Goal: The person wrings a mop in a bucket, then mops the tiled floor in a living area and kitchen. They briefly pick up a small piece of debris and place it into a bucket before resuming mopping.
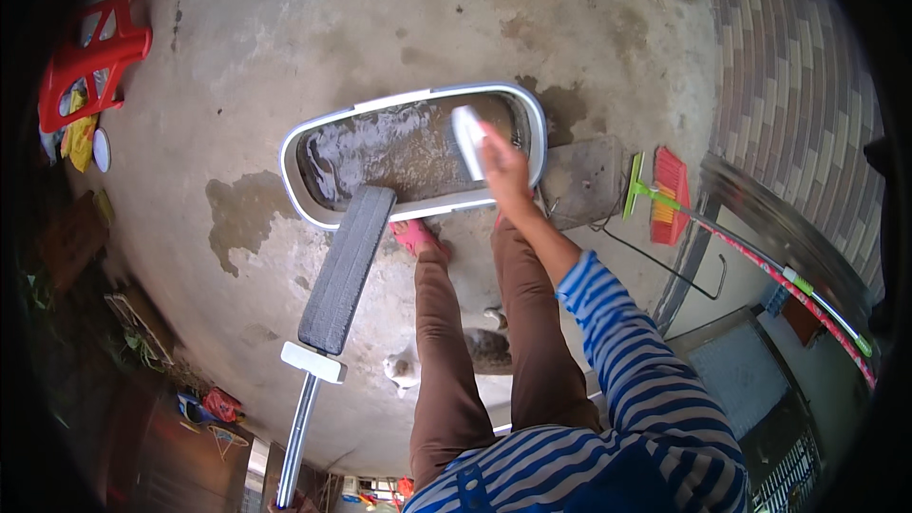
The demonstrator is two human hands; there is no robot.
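Note:
My right hand (505,171) grips a white brush (466,128) over the right part of an oblong bucket (337,101), which holds murky, rippling water. At the lower edge my left hand (285,503), mostly out of view, is closed on the metal handle (302,427) of a flat mop. The mop's grey pad (344,271) lies on a slant, its upper end at the bucket's front rim, its lower end by a white holder (313,361). My pink-shod left foot (418,237) stands just below the bucket.
A grey-and-white cat (404,370) is behind my legs. A red stool (95,57) with yellow bags is at the left. At the right are a worn board (581,171), a red broom (670,218), a green squeegee (635,185), a metal sill and a tiled surface (779,57).

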